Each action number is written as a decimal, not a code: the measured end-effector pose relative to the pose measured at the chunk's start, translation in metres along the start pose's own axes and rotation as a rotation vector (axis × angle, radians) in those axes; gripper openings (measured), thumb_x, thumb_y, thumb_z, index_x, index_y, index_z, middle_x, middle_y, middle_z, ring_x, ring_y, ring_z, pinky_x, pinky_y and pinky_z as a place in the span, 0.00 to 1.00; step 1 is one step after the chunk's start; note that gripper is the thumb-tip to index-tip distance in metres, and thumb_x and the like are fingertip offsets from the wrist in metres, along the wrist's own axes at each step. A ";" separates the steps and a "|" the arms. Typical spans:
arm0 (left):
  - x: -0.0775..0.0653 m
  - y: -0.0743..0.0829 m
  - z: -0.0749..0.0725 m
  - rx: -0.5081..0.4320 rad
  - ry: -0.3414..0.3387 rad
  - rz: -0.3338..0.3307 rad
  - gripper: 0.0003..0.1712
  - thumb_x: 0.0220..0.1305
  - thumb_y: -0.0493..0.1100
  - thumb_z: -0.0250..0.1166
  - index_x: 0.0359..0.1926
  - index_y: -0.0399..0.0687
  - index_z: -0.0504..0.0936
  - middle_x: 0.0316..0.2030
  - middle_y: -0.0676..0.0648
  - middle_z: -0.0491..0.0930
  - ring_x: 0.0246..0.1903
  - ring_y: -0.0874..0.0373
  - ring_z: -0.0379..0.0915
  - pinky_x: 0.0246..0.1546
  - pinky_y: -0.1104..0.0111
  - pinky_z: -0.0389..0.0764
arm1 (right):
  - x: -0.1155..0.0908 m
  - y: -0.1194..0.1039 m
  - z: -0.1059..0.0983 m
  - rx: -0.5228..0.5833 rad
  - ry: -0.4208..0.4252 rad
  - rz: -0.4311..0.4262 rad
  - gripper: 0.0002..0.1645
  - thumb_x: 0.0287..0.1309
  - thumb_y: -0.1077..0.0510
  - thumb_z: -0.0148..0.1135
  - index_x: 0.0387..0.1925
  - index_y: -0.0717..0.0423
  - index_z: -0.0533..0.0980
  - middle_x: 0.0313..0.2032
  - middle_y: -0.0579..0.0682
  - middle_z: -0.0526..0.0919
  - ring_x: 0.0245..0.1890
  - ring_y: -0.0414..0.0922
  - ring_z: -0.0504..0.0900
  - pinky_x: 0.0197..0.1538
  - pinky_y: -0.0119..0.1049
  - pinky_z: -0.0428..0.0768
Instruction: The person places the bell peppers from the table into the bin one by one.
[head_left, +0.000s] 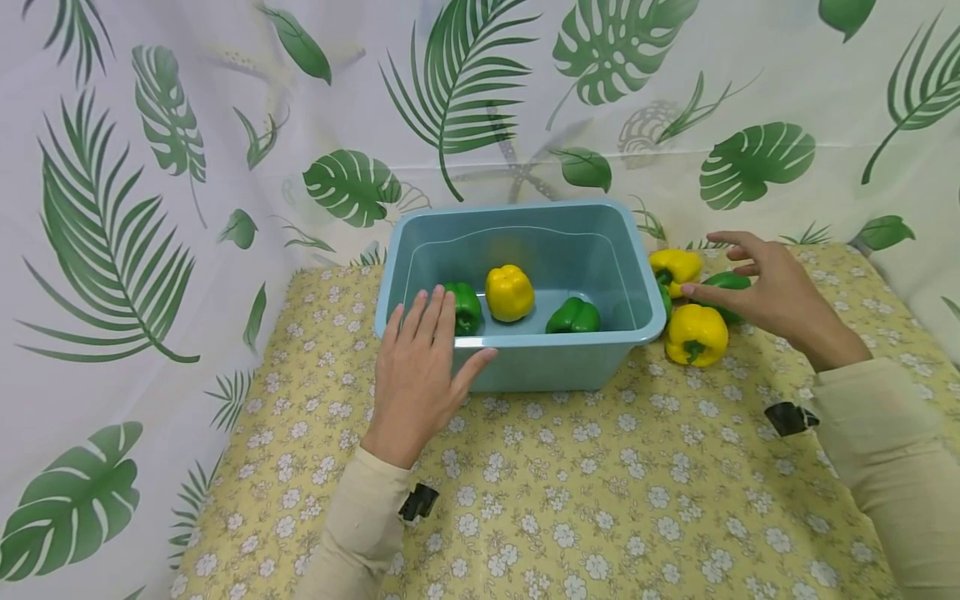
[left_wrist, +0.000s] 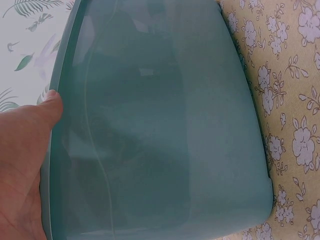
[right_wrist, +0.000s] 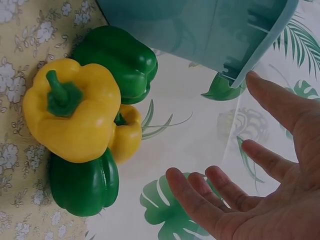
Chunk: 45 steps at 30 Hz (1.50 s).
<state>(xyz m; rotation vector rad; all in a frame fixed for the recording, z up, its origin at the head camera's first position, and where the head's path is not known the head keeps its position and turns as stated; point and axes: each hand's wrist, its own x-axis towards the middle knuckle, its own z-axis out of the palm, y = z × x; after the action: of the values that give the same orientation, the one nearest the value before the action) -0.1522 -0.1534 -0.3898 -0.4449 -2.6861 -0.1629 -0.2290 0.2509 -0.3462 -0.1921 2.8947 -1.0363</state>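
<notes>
My left hand (head_left: 416,375) rests over the near left rim of a blue-green plastic bin (head_left: 540,367), its fingers straight. In the left wrist view its thumb (left_wrist: 52,107) lies at the rim. Inside the bin are a yellow bell pepper (head_left: 510,293), a green one (head_left: 573,317) and another green pepper (head_left: 467,310) partly hidden by my fingers. Spread and holding nothing, my right hand (head_left: 780,292) hovers beside a pile of peppers right of the bin. A yellow pepper (right_wrist: 72,110) sits there with a smaller-looking yellow one (right_wrist: 126,135) and two green peppers (right_wrist: 117,62).
A yellow flowered cloth (head_left: 525,500) covers the table. Behind and to the left hangs a white sheet (head_left: 247,108) printed with green leaves. The bin's right wall (right_wrist: 185,30) stands close to the pepper pile.
</notes>
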 end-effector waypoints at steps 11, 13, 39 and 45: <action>0.000 0.000 0.001 -0.001 0.002 0.002 0.51 0.71 0.71 0.53 0.77 0.37 0.59 0.75 0.39 0.61 0.74 0.45 0.56 0.77 0.52 0.50 | -0.002 0.007 0.003 0.017 -0.008 0.014 0.57 0.60 0.40 0.72 0.79 0.58 0.54 0.72 0.73 0.56 0.66 0.75 0.60 0.57 0.77 0.65; 0.000 0.000 0.001 0.000 0.001 0.002 0.51 0.71 0.71 0.53 0.77 0.37 0.59 0.75 0.39 0.61 0.74 0.45 0.56 0.77 0.52 0.50 | -0.002 0.009 0.003 0.012 -0.010 0.020 0.57 0.60 0.40 0.72 0.79 0.59 0.54 0.72 0.73 0.57 0.66 0.75 0.60 0.57 0.77 0.66; 0.000 0.000 0.001 0.004 0.026 0.010 0.50 0.71 0.71 0.52 0.77 0.37 0.60 0.74 0.39 0.62 0.74 0.45 0.57 0.77 0.52 0.50 | -0.003 0.023 0.014 0.028 -0.048 0.065 0.59 0.60 0.37 0.70 0.79 0.59 0.52 0.71 0.75 0.57 0.67 0.74 0.59 0.55 0.75 0.69; -0.001 -0.001 0.002 0.006 0.049 0.021 0.50 0.72 0.72 0.49 0.77 0.37 0.60 0.73 0.38 0.63 0.73 0.44 0.58 0.76 0.52 0.51 | -0.003 0.028 0.017 0.032 -0.069 0.092 0.59 0.61 0.38 0.69 0.79 0.60 0.51 0.71 0.75 0.56 0.67 0.74 0.58 0.56 0.74 0.69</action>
<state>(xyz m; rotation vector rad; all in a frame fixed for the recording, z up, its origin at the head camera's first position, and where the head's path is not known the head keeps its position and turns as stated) -0.1527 -0.1543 -0.3920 -0.4614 -2.6323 -0.1570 -0.2272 0.2618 -0.3768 -0.0902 2.7953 -1.0381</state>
